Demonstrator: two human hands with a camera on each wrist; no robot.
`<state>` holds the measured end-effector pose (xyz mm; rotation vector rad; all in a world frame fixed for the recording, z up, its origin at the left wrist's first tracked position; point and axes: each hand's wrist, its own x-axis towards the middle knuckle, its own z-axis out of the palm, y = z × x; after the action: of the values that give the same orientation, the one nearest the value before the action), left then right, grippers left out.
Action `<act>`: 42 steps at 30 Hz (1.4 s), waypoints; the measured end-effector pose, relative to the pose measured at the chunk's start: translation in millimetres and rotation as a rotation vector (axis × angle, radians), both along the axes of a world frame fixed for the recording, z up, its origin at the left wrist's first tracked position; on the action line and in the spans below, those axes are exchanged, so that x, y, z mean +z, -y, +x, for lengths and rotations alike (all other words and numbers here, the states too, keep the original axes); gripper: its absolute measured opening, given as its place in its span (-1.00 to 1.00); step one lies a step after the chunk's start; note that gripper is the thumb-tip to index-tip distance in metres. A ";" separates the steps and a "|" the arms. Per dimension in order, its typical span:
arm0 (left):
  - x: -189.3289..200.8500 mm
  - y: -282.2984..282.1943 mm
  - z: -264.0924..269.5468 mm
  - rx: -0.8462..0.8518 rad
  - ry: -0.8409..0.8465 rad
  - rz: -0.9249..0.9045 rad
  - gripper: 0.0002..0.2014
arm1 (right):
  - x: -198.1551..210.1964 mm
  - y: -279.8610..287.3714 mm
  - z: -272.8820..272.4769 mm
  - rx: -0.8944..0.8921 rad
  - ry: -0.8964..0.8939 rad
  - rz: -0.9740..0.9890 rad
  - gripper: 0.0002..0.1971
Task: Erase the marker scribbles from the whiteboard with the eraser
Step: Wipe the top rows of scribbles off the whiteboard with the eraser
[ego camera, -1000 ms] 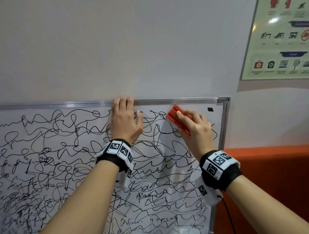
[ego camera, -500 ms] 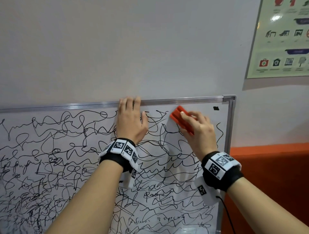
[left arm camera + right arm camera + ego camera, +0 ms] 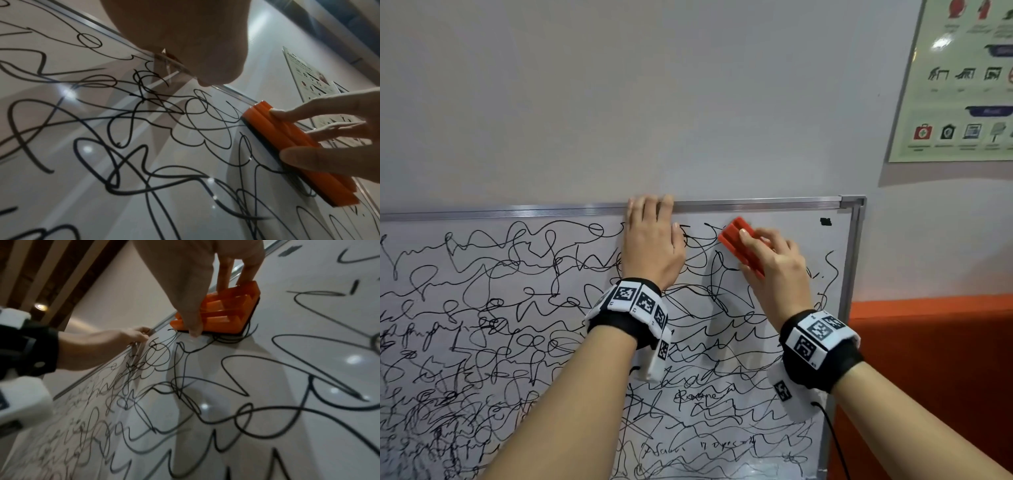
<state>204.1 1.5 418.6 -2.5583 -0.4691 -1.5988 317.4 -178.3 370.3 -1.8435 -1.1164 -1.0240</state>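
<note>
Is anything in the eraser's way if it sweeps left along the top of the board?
Yes. The left hand lies flat on the whiteboard at its top frame, just left of the eraser that the right hand grips, covering scribbles there.

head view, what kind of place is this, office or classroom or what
Probably an office, classroom or training room; it can't be pinned down further. A framed whiteboard full of marker scribbles hangs on a plain wall, beside a laminated poster of safety-style icons.
</note>
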 end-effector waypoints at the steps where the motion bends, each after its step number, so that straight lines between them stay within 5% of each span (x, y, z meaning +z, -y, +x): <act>1: 0.0 -1.2 -0.7 -0.007 -0.002 0.011 -0.54 | -6.1 3.4 0.2 -0.006 0.018 -0.027 -0.43; 18: -0.8 -3.0 -0.9 0.000 -0.038 0.002 -0.50 | -12.8 20.5 11.8 -0.032 -0.089 0.033 -0.45; 22: 0.3 -3.4 -1.7 -0.001 -0.037 -0.003 -0.50 | -25.1 27.1 4.7 -0.012 -0.021 -0.064 -0.42; 28: 0.9 -3.1 -2.5 0.018 -0.064 0.009 -0.47 | 13.7 -0.8 -1.9 -0.005 -0.026 -0.023 -0.43; 32: 4.1 -4.3 -7.6 0.003 -0.105 -0.020 -0.45 | -6.1 -4.9 -16.0 -0.017 0.053 -0.124 -0.42; 37: 6.9 -4.8 -9.8 -0.004 -0.127 -0.037 -0.44 | 19.1 -12.9 -11.5 -0.070 -0.044 -0.017 -0.42; 42: 6.0 -3.0 -9.5 -0.003 -0.125 -0.054 -0.45 | 2.2 1.9 -10.6 -0.026 0.065 -0.159 -0.43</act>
<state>194.6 4.5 424.7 -2.6796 -0.5039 -1.4347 306.8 -180.3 372.4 -1.9660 -1.2470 -1.0428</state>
